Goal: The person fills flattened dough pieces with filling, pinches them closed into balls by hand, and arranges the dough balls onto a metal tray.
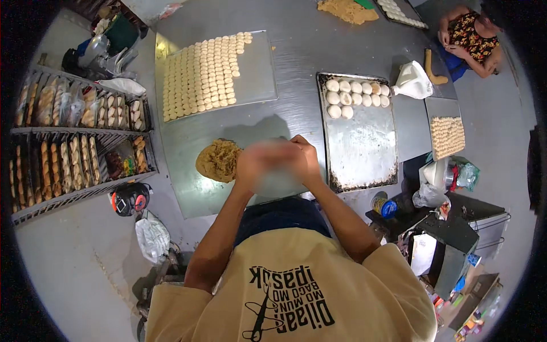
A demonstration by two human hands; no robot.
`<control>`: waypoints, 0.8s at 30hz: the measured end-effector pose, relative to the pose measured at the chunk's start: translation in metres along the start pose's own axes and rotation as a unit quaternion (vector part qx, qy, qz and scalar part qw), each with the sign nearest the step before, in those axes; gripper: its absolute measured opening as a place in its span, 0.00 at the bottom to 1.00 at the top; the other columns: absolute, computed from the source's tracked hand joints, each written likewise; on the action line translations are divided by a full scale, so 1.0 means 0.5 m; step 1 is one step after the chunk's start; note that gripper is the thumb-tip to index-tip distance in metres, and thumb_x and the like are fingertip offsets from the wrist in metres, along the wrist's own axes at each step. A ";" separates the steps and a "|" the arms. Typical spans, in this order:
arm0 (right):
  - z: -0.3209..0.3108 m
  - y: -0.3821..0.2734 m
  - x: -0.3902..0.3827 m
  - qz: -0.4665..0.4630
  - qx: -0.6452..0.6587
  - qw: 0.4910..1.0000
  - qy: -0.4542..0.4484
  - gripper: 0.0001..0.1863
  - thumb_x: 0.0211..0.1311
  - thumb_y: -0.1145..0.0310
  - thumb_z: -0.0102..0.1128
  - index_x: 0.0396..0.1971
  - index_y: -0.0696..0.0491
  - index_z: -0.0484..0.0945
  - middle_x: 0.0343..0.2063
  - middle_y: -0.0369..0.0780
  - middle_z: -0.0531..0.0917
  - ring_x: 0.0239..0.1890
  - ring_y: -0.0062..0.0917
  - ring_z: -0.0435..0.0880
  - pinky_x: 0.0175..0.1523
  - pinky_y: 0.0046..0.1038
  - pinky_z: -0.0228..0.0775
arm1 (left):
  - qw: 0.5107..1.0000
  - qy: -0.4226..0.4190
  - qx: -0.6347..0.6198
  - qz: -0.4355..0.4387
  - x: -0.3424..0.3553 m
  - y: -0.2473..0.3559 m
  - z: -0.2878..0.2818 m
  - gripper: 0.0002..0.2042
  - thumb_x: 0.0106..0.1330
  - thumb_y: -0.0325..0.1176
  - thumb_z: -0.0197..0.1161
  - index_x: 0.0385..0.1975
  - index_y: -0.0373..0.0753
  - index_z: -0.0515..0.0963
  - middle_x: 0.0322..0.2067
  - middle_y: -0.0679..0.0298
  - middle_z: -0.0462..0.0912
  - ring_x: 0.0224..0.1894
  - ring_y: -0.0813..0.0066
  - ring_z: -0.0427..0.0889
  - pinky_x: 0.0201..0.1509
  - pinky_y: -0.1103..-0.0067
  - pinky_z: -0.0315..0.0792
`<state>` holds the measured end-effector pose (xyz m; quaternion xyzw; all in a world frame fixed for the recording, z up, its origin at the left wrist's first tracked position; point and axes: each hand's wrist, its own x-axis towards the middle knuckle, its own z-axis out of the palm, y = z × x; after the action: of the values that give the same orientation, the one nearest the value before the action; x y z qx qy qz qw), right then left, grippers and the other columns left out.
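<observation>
Both hands are raised close together over the near edge of the metal table (188,196). A blurred patch covers the space between them. My left hand (246,166) is mostly smeared there, its fingers hidden, just right of a lump of brown, crumbly filling (217,161). My right hand (308,158) has its fingers curled inward; whatever it holds is lost in the blur. To its right lies a dark-rimmed baking tray (362,151) with rows of round white dough balls (356,92) at its far end. Further left, a metal sheet (256,80) bears many small pale dough pieces (199,74).
Bread fills a rack (85,134) at the left. A white plastic container (413,80) stands right of the baking tray, near a tray of small pieces (448,137). More brown filling (347,10) lies at the far edge. Another person (476,37) sits at the far right.
</observation>
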<state>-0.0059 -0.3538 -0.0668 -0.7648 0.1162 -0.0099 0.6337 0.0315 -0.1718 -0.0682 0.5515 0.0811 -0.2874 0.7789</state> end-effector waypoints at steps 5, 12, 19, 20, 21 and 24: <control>0.023 0.025 0.014 -0.067 -0.089 0.993 0.037 0.08 0.61 0.72 0.79 0.40 0.54 0.95 0.32 0.43 0.84 0.34 0.33 0.87 0.42 0.33 0.81 | 0.996 0.070 0.033 -0.052 0.028 -0.027 -0.015 0.11 0.79 0.30 0.68 0.52 0.28 0.85 0.45 0.53 0.90 0.41 0.61 0.93 0.49 0.67 0.92; 0.015 0.062 0.033 -0.016 -0.162 0.987 -0.011 0.11 0.59 0.69 0.78 0.40 0.55 0.94 0.34 0.45 0.82 0.35 0.43 0.87 0.44 0.39 0.83 | 0.992 0.069 0.065 -0.079 0.066 -0.043 -0.011 0.10 0.79 0.28 0.66 0.49 0.26 0.85 0.42 0.53 0.90 0.41 0.62 0.93 0.48 0.68 0.91; 0.041 0.137 0.064 -0.090 -0.287 0.950 -0.081 0.13 0.60 0.70 0.73 0.44 0.56 0.90 0.43 0.50 0.81 0.42 0.47 0.87 0.50 0.46 0.83 | 0.966 0.041 0.239 -0.088 0.102 -0.094 -0.034 0.12 0.75 0.25 0.65 0.54 0.29 0.87 0.39 0.55 0.92 0.40 0.69 0.93 0.44 0.71 0.89; 0.034 0.147 0.070 -0.055 -0.315 0.944 -0.084 0.13 0.59 0.69 0.73 0.43 0.56 0.89 0.43 0.51 0.81 0.44 0.47 0.87 0.51 0.47 0.83 | 0.949 0.039 0.294 -0.104 0.100 -0.077 -0.013 0.13 0.74 0.25 0.65 0.54 0.31 0.88 0.37 0.55 0.93 0.39 0.71 0.92 0.44 0.71 0.89; 0.041 0.135 0.069 -0.057 -0.312 0.944 -0.091 0.13 0.59 0.69 0.73 0.43 0.56 0.89 0.43 0.51 0.81 0.44 0.47 0.87 0.51 0.47 0.83 | 0.949 0.046 0.293 -0.105 0.094 -0.081 -0.020 0.13 0.74 0.25 0.65 0.54 0.31 0.88 0.37 0.55 0.93 0.39 0.71 0.92 0.44 0.71 0.89; 0.048 0.111 0.082 0.020 -0.252 0.964 -0.079 0.15 0.60 0.67 0.73 0.44 0.56 0.90 0.46 0.53 0.85 0.44 0.47 0.89 0.51 0.46 0.84 | 0.915 0.140 0.377 -0.007 0.103 -0.111 -0.045 0.09 0.68 0.29 0.73 0.44 0.34 0.92 0.33 0.49 0.93 0.31 0.60 0.94 0.38 0.69 0.86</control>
<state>0.0286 -0.3480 -0.1306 -0.8955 0.0802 0.0930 0.4278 0.0485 -0.1822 -0.1446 0.8385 0.0790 -0.2219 0.4914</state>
